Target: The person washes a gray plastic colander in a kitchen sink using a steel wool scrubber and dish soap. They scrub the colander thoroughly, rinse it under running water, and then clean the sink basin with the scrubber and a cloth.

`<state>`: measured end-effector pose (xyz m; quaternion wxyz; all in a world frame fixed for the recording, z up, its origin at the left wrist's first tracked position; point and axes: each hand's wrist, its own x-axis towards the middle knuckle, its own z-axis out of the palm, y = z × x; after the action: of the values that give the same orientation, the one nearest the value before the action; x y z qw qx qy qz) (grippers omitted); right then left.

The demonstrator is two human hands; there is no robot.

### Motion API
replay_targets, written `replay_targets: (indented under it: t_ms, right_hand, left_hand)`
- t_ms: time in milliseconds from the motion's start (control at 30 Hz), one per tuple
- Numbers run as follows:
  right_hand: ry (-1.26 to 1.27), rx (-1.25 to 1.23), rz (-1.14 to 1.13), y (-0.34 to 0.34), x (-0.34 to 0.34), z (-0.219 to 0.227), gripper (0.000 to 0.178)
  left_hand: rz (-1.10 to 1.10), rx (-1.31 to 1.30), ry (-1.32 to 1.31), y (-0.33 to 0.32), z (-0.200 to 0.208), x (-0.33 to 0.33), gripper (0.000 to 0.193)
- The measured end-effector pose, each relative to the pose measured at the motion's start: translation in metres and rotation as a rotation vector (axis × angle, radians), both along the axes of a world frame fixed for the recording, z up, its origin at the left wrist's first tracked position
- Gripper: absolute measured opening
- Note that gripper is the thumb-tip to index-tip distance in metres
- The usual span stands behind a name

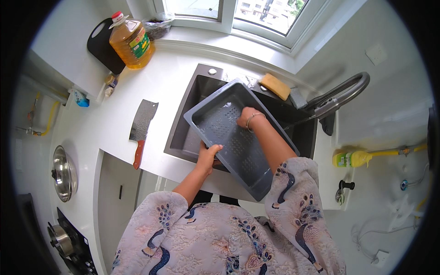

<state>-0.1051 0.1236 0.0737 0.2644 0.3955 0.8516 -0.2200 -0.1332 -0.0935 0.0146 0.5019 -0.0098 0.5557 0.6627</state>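
A grey rectangular draining basket with a perforated base is tilted over the dark sink, its near end reaching past the counter's front edge. My left hand is closed on the basket's left side, thumb on the rim and the fingers mostly hidden beneath. Inside the basket, my right hand presses against the base with its fingers curled in. Whatever those fingers hold, if anything, is hidden. Wet patches glisten on the base.
A cleaver with a red handle lies left of the sink. The curved faucet, a yellow sponge and a grey scrub block border its right side. An oil jug and black cutting board stand at the back left.
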Motion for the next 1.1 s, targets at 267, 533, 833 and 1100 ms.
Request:
replay_targets:
  t_ms: [267,533,833,1100]
  right_hand:
    - [0.519,0.491,0.053,0.0,-0.021,-0.037,0.018]
    - [-0.154,0.271,0.22,-0.01,0.028,-0.058,0.03]
    - [0.653,0.41,0.084,-0.021,0.005,-0.025,0.012]
    - [0.453,0.035,0.6,-0.069,0.023,-0.031,0.021]
  left_hand:
    - [-0.025,-0.003,0.222,0.003,0.019,-0.008,0.067]
    - [0.11,0.079,0.195,0.007,-0.004,-0.021,0.06]
    - [0.055,0.211,0.069,0.023,0.0,-0.034,0.052]
    - [-0.043,0.271,-0.031,0.03,0.002,-0.064,0.045]
